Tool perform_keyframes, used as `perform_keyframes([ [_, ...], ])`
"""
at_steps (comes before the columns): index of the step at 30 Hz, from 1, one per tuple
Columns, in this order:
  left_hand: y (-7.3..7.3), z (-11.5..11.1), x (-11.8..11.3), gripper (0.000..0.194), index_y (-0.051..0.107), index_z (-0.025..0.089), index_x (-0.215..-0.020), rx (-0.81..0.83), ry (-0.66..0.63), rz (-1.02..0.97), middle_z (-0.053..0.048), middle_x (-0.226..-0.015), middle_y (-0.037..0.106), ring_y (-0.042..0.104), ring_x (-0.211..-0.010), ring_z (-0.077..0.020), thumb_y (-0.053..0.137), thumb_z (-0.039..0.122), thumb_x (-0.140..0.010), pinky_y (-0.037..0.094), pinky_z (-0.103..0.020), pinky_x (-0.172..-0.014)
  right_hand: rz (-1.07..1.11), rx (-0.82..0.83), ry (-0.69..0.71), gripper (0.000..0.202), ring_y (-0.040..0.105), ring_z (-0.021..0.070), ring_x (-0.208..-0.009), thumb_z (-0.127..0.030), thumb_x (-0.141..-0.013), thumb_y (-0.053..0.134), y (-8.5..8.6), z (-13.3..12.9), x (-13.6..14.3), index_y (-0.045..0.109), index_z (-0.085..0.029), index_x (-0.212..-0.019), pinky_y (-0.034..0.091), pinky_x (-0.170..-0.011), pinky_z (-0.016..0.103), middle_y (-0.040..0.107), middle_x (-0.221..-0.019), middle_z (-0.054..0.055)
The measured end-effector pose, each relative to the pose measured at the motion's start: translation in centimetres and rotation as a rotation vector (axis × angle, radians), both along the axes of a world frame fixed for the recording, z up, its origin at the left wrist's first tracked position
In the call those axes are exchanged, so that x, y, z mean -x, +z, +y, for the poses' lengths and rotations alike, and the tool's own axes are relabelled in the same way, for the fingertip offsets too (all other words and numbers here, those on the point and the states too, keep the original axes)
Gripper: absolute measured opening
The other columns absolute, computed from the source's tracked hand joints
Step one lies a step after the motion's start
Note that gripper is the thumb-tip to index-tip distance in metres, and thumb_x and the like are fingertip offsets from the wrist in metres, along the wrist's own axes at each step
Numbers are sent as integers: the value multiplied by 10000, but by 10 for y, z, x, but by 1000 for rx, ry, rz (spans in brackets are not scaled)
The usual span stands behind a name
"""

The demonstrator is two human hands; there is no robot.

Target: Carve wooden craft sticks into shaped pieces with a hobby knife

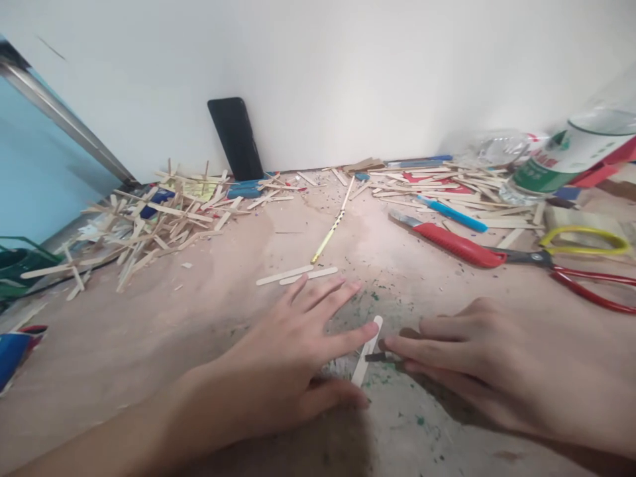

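Note:
My left hand (303, 344) lies over the worktop with its fingers spread. Its index fingertip presses on a wooden craft stick (368, 353), and the thumb is near the stick's lower end. From the right, my right hand (477, 361) is closed around a small dark blade (376, 357), whose tip lies across the middle of that stick. The rest of the blade tool is mostly hidden by the fingers. Just beyond my left fingertips, two loose craft sticks (284, 275) lie beside a yellow patterned pencil (328, 235).
A heap of craft sticks (163, 222) lies at left, with a black phone (236, 138) leaning on the wall behind. At right are a red-handled utility knife (452, 244), scissors (586, 262), a blue pen (454, 215) and a plastic bottle (551, 162). Green specks dot the worktop (223, 291).

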State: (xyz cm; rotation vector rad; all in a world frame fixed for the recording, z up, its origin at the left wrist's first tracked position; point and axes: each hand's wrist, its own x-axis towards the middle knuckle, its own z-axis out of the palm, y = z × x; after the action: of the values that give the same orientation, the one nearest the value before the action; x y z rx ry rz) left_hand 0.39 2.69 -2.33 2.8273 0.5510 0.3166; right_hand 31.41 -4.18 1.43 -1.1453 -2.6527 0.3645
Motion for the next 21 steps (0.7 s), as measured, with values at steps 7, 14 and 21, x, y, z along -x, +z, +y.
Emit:
perform_keyframes([
  [7, -1, -1, 0, 708, 619, 326, -1742, 5, 6, -23, -247, -1872, 474, 409, -1776, -479, 691, 720, -1157, 368, -862, -1372, 11, -34, 60, 463, 612, 176, -571, -205, -1230, 393, -2, 3, -3, 850, -248, -1299, 285, -525, 422, 823, -889, 28],
  [14, -4, -1, 0, 730, 616, 342, -1741, 3, 18, -29, -237, -1869, 484, 422, -1769, -477, 694, 752, -1142, 370, -849, -1375, -41, 15, 49, 372, 690, 145, -556, -302, -1267, 497, 15, 10, -4, 869, -305, -1278, 297, -500, 365, 855, -872, -18],
  [21, -7, -1, 0, 764, 617, 361, -1751, 18, 26, -58, -214, -1866, 499, 437, -1757, -478, 770, 742, -1107, 382, -817, -1387, -51, -17, 38, 343, 732, 152, -581, -309, -1262, 515, 11, 9, -7, 852, -324, -1323, 289, -520, 373, 853, -880, -30],
])
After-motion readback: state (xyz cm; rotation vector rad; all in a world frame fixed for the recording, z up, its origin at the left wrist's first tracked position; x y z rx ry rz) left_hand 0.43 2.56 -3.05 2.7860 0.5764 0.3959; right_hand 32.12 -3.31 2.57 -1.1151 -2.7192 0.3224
